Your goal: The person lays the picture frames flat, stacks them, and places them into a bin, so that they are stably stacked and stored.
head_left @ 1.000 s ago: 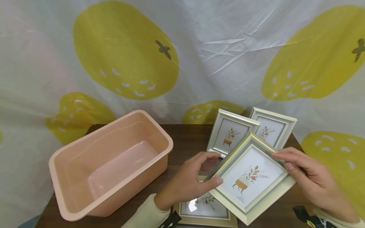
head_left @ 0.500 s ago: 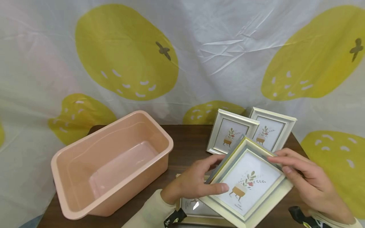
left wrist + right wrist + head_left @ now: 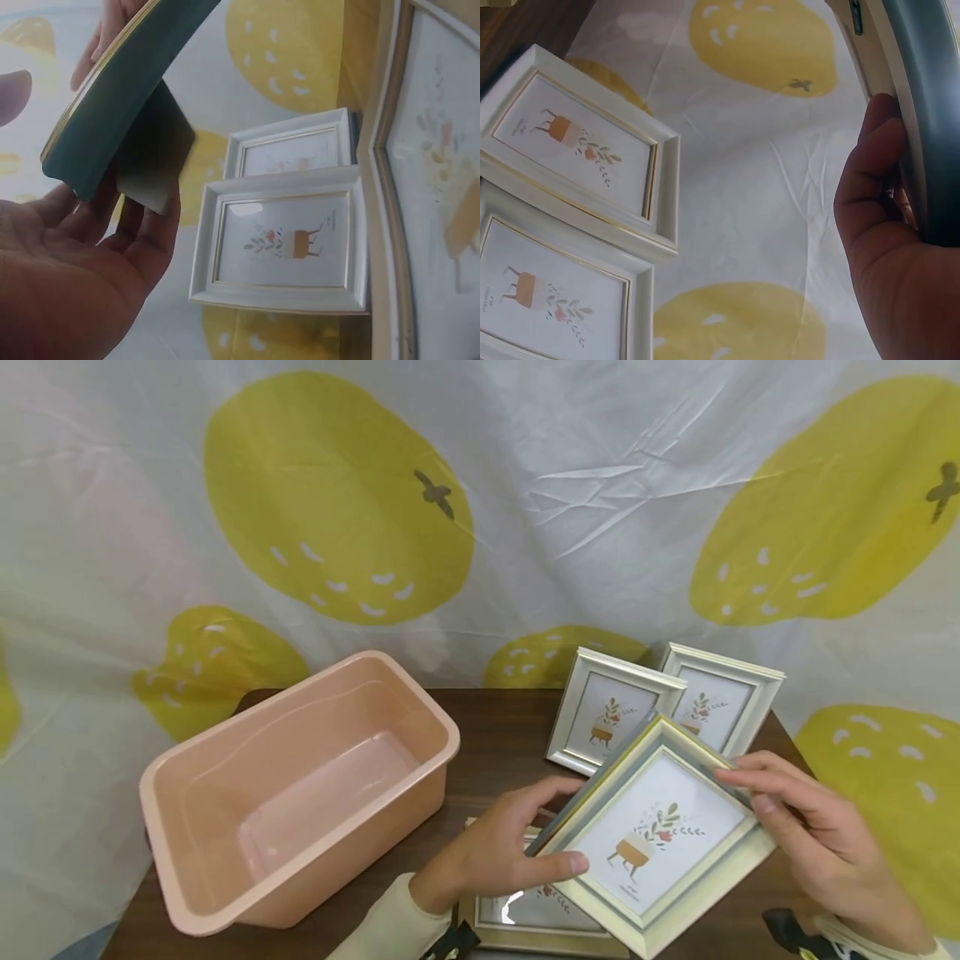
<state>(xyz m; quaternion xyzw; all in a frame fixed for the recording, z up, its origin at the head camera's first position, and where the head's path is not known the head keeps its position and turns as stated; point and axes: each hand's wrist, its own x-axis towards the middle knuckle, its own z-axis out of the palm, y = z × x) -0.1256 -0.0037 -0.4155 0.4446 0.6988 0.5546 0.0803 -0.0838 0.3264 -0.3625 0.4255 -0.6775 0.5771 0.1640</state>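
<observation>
The left hand (image 3: 502, 852) is partly closed on a picture frame (image 3: 660, 835), its thumb laid over the front border at the lower left and its other fingers bent behind, where the head view loses them. In the left wrist view those fingers curl up toward a dark flat piece (image 3: 157, 146) at the frame's back; how the piece joins the frame is hard to make out. The right hand (image 3: 817, 839) grips the opposite edge, index finger along the front border, thumb bent close beneath it, remaining fingers mostly hidden. Both wrists come in from below, and the pale sleeves (image 3: 390, 918) and black wrist straps (image 3: 453, 941) are cut off at the bottom.

The held frame is raised above the table (image 3: 487, 727), tilted with one corner pointing down, its picture facing the head camera; small lettering under the printed plant is too fine to read. Below it a lying frame (image 3: 558, 917) is partly covered by the left hand and the held frame, with glare across its glass. Behind, a front standing frame (image 3: 611, 710) overlaps a rear standing frame (image 3: 723, 702). Well to the left sits a pink bin (image 3: 292, 893), before a lemon-print cloth (image 3: 570, 460).
</observation>
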